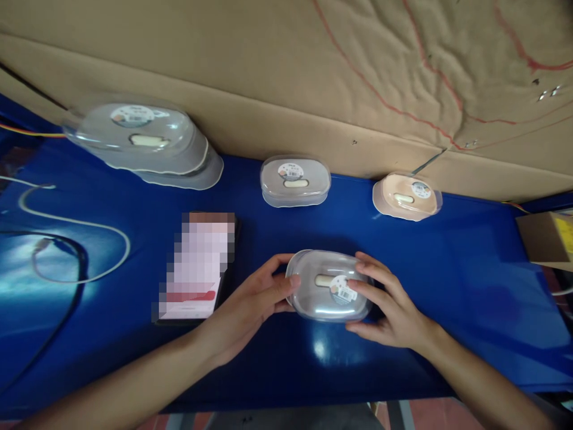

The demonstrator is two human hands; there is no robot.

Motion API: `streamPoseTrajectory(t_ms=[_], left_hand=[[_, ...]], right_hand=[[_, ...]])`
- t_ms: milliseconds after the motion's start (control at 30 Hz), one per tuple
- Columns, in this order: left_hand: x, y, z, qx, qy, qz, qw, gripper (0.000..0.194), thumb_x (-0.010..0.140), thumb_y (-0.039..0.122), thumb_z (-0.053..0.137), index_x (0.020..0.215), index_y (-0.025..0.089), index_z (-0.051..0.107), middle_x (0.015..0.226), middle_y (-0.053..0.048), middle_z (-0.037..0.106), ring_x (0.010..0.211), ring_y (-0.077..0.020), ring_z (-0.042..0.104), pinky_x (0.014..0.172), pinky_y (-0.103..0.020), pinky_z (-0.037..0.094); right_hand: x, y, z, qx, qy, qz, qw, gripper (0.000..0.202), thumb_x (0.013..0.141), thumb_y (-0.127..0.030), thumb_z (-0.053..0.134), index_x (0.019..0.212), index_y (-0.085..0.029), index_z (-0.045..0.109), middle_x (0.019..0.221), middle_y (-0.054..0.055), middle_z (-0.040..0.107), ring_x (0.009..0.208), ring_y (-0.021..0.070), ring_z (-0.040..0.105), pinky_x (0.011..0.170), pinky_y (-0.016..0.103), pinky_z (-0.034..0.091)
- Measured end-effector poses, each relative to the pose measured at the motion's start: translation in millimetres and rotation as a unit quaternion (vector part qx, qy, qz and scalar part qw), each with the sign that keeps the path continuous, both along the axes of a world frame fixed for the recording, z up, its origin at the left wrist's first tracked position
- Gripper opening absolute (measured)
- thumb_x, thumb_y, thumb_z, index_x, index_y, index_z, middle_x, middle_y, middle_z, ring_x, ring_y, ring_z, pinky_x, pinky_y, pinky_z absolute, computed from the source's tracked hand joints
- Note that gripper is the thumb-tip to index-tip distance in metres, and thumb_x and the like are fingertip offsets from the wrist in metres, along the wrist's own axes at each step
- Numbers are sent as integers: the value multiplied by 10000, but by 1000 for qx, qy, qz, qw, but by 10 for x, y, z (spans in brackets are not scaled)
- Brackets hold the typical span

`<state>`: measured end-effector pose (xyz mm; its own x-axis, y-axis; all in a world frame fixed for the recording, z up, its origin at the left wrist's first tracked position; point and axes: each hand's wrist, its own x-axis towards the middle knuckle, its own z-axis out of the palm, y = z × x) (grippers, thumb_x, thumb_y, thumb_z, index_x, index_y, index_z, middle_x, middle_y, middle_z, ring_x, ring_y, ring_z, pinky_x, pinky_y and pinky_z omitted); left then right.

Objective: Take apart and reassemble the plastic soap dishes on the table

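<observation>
A grey oval container with a clear lid [313, 298] is between my two hands, above the front part of the blue table. My left hand [264, 289] grips its left end, thumb on top of the lid and fingers around the side. Over the right end, my right hand [389, 304] has its fingers on the lid's edge and beside the round label, with the thumb at the near side. The lid carries a cream oblong tab [324, 280]. Whether the lid is fully seated cannot be made out.
Behind stand a similar grey container [295, 190], a peach container [405, 200] and, at left, stacked larger containers [147, 143]. A phone [197, 263] lies left of my hands. Cables [80, 263] loop at far left. A cardboard box [544, 239] sits at the right edge.
</observation>
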<state>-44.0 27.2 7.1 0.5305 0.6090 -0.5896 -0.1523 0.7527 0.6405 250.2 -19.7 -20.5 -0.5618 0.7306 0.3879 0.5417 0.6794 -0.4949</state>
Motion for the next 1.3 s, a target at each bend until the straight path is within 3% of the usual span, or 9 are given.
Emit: streamPoseTrajectory(t_ms=[233,433,567,667,767,867,1000,1133,1300], left_hand=[[10,5,-19,8,4,-1,1000,503,919,490,776,1329,256,600,1200,-53,717,1060,-216,657,932,-372,516],[35,28,-21,18,24,-4,1000,555,904,538,775,1332,233,598,1162,-76,742,1041,-228,676,880,-354,544],[51,26,-24,18,37,5,999,545,908,531,765,1319,216,597,1157,-80,755,994,-217,697,863,-347,562],[69,18,-23,3,26,7,1000,539,926,528,741,1330,207,586,1136,-80,767,953,-218,724,856,-356,575],[85,8,-1,-11,9,11,1000,555,936,545,720,1350,202,581,1130,-86,772,949,-237,744,862,-386,588],[88,0,32,-18,8,13,1000,561,940,559,708,1347,189,599,1145,-107,771,955,-255,751,843,-395,593],[77,2,43,-24,6,13,1000,591,937,565,716,1376,187,599,1145,-119,774,982,-267,752,845,-393,591],[65,8,31,-18,-9,3,1000,617,960,568,687,1429,185,565,1205,-132,764,1038,-279,752,924,-431,587],[34,12,67,-26,-15,19,999,723,1013,544,604,1610,244,329,1168,-120,785,998,-298,782,1015,-521,550]], right_hand=[[23,-2,-7,-36,-5,5,999,746,984,-376,722,1626,-221,375,1536,157,426,1585,369,336,1262,554,421],[25,-2,25,-18,-50,3,999,778,982,-352,724,1646,-229,338,1564,166,420,1593,382,314,1233,586,443],[13,16,53,38,-94,-12,995,785,973,-406,733,1634,-202,364,1545,168,514,1596,380,307,1264,637,360],[-9,7,63,92,-143,-23,985,722,965,-493,734,1565,-183,477,1473,148,631,1583,353,350,1299,626,286],[-37,-32,68,136,-162,-10,977,603,952,-543,742,1463,-264,587,1453,76,679,1559,309,410,1318,589,268],[-55,-65,82,152,-153,12,976,542,932,-469,791,1421,-308,619,1453,39,689,1530,275,464,1311,557,318],[-52,-60,113,134,-136,21,981,601,917,-286,809,1472,-241,583,1504,94,647,1524,290,476,1271,562,404],[-14,-19,117,134,-133,23,982,717,919,-224,793,1566,-189,485,1525,141,619,1529,317,465,1269,592,398],[116,97,94,138,-144,-29,980,772,959,-229,744,1638,-206,376,1504,140,639,1501,319,504,1249,611,414]])
